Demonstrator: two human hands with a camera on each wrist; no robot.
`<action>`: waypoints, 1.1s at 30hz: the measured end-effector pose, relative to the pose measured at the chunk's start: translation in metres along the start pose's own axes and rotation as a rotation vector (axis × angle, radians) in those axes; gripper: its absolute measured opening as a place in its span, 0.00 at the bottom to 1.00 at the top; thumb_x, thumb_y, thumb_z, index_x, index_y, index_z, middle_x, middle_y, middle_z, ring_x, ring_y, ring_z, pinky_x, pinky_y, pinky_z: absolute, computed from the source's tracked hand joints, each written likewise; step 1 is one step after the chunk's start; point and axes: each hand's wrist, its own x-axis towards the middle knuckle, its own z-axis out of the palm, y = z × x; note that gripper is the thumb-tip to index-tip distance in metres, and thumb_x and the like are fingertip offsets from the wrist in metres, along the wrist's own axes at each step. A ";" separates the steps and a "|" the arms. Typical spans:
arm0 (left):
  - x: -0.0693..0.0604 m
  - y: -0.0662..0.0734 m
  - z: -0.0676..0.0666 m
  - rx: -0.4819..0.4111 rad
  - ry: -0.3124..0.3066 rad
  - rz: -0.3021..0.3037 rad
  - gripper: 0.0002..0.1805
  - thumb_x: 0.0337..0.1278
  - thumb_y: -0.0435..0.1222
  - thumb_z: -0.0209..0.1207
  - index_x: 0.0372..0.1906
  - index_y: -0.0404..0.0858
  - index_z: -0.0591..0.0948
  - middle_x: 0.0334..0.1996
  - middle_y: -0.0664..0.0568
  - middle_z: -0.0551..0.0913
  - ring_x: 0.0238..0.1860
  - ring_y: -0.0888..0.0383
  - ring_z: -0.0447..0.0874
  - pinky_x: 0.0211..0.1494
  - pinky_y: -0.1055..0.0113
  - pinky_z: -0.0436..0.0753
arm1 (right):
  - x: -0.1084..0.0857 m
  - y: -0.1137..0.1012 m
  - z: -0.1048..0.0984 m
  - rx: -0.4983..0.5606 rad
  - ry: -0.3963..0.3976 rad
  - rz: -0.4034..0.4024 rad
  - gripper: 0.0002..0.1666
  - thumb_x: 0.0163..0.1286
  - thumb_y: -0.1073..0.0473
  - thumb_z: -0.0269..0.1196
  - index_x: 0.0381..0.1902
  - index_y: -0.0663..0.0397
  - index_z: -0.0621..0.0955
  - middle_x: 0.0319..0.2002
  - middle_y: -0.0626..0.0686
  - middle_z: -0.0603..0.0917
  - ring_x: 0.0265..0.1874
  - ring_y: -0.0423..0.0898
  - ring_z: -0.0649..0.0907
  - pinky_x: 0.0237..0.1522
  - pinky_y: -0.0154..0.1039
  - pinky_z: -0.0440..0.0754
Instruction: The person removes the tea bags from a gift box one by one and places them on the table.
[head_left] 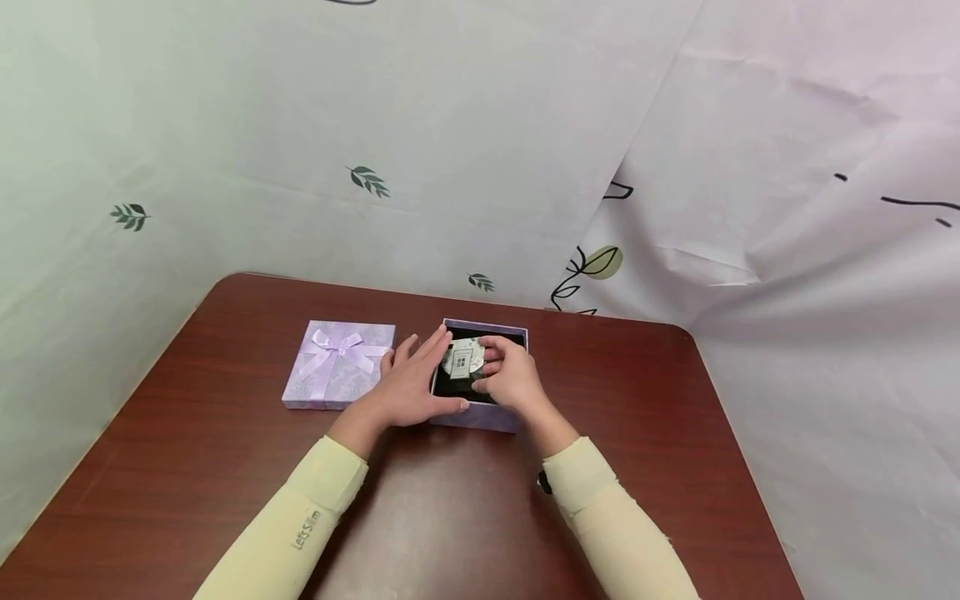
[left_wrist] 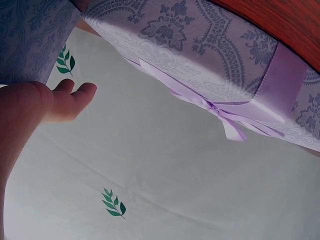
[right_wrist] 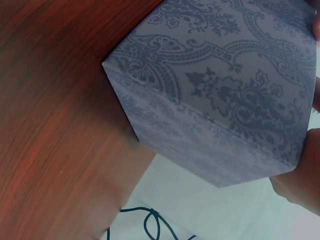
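Note:
A purple patterned box with a black inside stands on the table, its side large in the right wrist view. My right hand reaches into it and holds a pale, patterned item with a label by its right edge. My left hand lies along the box's left side, fingers extended, thumb near the front rim. In the left wrist view, part of my left hand shows beside the box wall.
A purple lid with a ribbon bow lies left of the box, close to my left hand. The brown table meets a pale leaf-printed cloth behind. Something small and dark shows beside my right sleeve.

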 end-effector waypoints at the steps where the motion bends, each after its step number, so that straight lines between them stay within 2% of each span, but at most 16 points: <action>1: 0.000 0.000 0.000 0.001 -0.001 0.000 0.62 0.48 0.67 0.64 0.82 0.48 0.47 0.80 0.60 0.43 0.76 0.38 0.37 0.66 0.31 0.38 | 0.000 0.000 -0.001 0.007 0.004 0.001 0.41 0.48 0.78 0.76 0.62 0.58 0.79 0.46 0.55 0.83 0.40 0.48 0.84 0.39 0.41 0.84; 6: 0.000 0.001 -0.001 0.010 -0.003 0.002 0.62 0.47 0.68 0.63 0.82 0.47 0.48 0.80 0.59 0.43 0.76 0.37 0.38 0.66 0.31 0.39 | -0.001 0.003 -0.006 0.055 0.016 0.000 0.41 0.47 0.80 0.75 0.61 0.59 0.79 0.45 0.55 0.84 0.40 0.48 0.84 0.39 0.41 0.84; 14: 0.001 0.003 -0.003 0.011 -0.008 -0.005 0.63 0.47 0.69 0.63 0.82 0.47 0.48 0.80 0.59 0.42 0.76 0.37 0.38 0.66 0.31 0.38 | -0.003 0.008 -0.014 0.154 -0.008 -0.003 0.42 0.47 0.82 0.73 0.62 0.58 0.79 0.47 0.56 0.84 0.41 0.50 0.84 0.39 0.42 0.84; 22: 0.000 0.004 -0.003 0.010 0.000 -0.008 0.62 0.48 0.65 0.66 0.82 0.47 0.48 0.80 0.58 0.43 0.75 0.36 0.40 0.66 0.32 0.38 | -0.008 0.010 -0.024 0.198 0.009 -0.003 0.43 0.47 0.83 0.71 0.63 0.59 0.78 0.46 0.57 0.84 0.40 0.50 0.84 0.37 0.41 0.84; 29: -0.001 0.005 -0.001 0.047 -0.010 -0.011 0.63 0.46 0.71 0.62 0.82 0.47 0.48 0.80 0.59 0.42 0.74 0.35 0.43 0.66 0.32 0.40 | -0.010 0.014 -0.030 0.222 0.002 0.010 0.44 0.48 0.84 0.71 0.64 0.58 0.77 0.48 0.58 0.83 0.41 0.51 0.83 0.38 0.41 0.83; 33: -0.001 0.005 0.000 0.046 -0.007 -0.014 0.62 0.47 0.70 0.62 0.82 0.47 0.48 0.80 0.59 0.42 0.75 0.35 0.43 0.66 0.32 0.40 | -0.011 0.015 -0.034 0.229 0.006 0.007 0.43 0.47 0.84 0.71 0.64 0.58 0.78 0.47 0.57 0.83 0.40 0.51 0.83 0.37 0.41 0.83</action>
